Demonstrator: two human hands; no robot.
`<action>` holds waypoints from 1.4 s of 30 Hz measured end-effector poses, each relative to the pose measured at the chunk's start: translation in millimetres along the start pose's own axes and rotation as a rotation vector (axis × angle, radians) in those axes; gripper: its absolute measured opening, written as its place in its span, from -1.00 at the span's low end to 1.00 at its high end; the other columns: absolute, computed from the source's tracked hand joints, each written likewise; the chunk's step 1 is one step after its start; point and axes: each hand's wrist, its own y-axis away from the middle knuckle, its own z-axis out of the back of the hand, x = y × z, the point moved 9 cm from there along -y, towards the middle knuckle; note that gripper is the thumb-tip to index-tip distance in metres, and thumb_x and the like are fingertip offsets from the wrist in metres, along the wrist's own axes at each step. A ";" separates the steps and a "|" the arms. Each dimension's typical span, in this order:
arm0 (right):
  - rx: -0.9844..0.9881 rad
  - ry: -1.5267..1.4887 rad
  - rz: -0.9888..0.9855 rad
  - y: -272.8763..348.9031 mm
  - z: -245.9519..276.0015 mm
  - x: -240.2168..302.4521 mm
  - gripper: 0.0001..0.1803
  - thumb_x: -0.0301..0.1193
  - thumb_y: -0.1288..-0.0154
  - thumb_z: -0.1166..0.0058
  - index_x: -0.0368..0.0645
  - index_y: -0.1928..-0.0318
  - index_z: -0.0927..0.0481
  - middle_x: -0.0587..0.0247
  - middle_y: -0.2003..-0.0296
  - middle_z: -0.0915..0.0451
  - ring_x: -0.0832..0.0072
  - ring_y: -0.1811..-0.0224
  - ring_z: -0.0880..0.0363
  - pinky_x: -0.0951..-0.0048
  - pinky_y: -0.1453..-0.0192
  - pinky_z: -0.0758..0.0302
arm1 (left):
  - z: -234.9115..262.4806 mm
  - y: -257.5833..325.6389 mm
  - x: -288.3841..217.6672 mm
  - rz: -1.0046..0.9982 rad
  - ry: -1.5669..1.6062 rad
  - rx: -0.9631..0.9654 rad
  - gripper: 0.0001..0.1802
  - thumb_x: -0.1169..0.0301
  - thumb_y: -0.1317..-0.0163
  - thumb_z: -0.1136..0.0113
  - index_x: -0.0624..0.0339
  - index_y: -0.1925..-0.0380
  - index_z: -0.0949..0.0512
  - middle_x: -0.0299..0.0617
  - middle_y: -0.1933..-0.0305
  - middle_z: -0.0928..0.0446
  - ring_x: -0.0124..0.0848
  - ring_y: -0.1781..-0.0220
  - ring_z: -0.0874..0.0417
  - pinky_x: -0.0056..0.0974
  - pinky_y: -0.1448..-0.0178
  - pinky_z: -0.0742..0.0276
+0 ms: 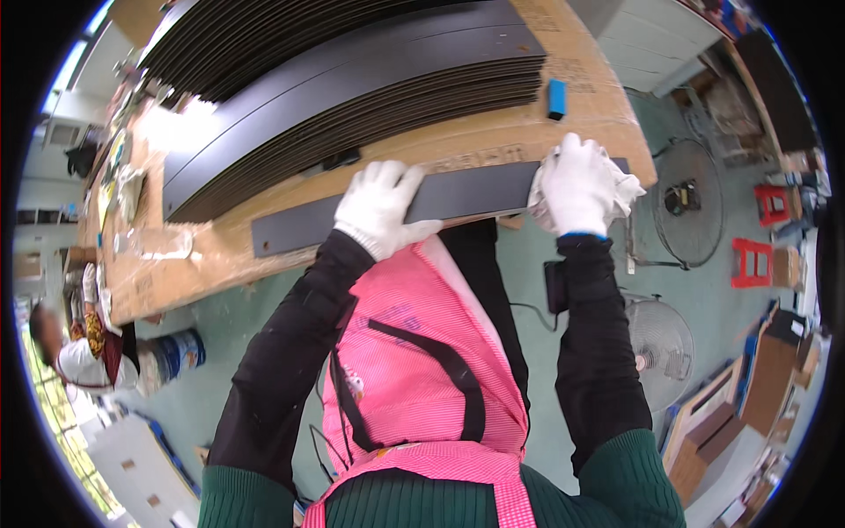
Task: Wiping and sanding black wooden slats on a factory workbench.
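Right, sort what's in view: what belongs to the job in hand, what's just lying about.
In use, it seems:
dark board, under the left hand
white cloth, in the right hand
stacked dark boards
table

Probably just lying about:
blue block
red stools
fan

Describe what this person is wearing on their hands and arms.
The left hand and right hand are both gloved in white fabric, with a thin blue band showing at the right wrist. Plain black sleeves run up from the wrists; above them come dark green ribbed sleeves.
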 end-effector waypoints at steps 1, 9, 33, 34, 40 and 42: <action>0.044 -0.028 -0.007 9.0 1.0 25.9 -0.77 -0.21 -0.50 -0.12 -0.10 0.09 -0.58 -0.05 0.11 -0.65 -0.05 0.09 -0.76 -0.05 0.10 -0.69 | -0.5 1.1 1.9 -0.002 -0.008 -0.001 -0.15 -0.06 -0.02 -0.58 0.12 -0.27 -0.57 -0.06 -0.08 -0.54 0.01 -0.18 -0.55 0.05 -0.29 -0.53; 0.068 -0.059 0.054 13.6 -7.1 26.7 -0.70 -0.10 -0.51 -0.12 -0.05 0.06 -0.60 -0.02 0.09 -0.67 0.01 0.07 -0.77 -0.07 0.02 -0.65 | -1.7 9.2 11.9 0.035 0.031 0.020 -0.14 -0.11 -0.05 -0.56 0.13 -0.28 -0.57 -0.02 -0.13 -0.53 0.04 -0.23 -0.54 0.07 -0.33 -0.52; 0.081 -0.093 -0.115 16.7 4.7 13.5 -0.48 0.10 -0.42 -0.19 -0.10 -0.01 -0.59 -0.10 -0.03 -0.57 -0.04 -0.10 -0.68 -0.05 -0.17 -0.64 | 80.4 183.0 208.7 0.317 0.051 -0.040 -0.12 0.09 0.26 -0.69 0.10 -0.20 -0.70 -0.05 -0.16 -0.58 -0.01 -0.27 -0.57 0.01 -0.39 -0.51; 0.132 -0.090 -0.069 25.8 2.6 53.4 -0.55 0.05 -0.39 -0.21 -0.06 0.04 -0.60 -0.03 0.02 -0.59 0.01 -0.09 -0.68 0.00 -0.16 -0.65 | 79.2 185.8 207.8 0.318 0.066 -0.049 -0.11 0.09 0.27 -0.66 0.11 -0.20 -0.69 -0.05 -0.13 -0.58 -0.01 -0.25 -0.57 0.01 -0.38 -0.49; 0.248 -0.447 0.489 91.5 -0.4 279.0 -0.58 -0.07 -0.18 -0.32 -0.14 0.18 -0.62 0.14 0.19 -0.57 0.18 0.11 -0.55 0.17 0.01 -0.61 | 86.0 168.3 198.2 0.274 0.074 -0.074 -0.12 0.02 0.22 -0.65 0.12 -0.21 -0.69 -0.10 -0.10 -0.60 -0.04 -0.20 -0.58 0.00 -0.36 -0.50; 0.297 -0.473 0.707 128.6 -8.2 362.4 -0.69 -0.26 -0.28 -0.21 -0.19 0.09 -0.57 0.01 0.21 -0.58 0.12 0.15 -0.72 0.12 0.18 -0.71 | 82.6 178.1 206.2 0.281 0.047 -0.069 -0.15 0.01 0.18 -0.66 0.07 -0.20 -0.71 -0.12 -0.12 -0.60 -0.05 -0.22 -0.59 -0.01 -0.36 -0.53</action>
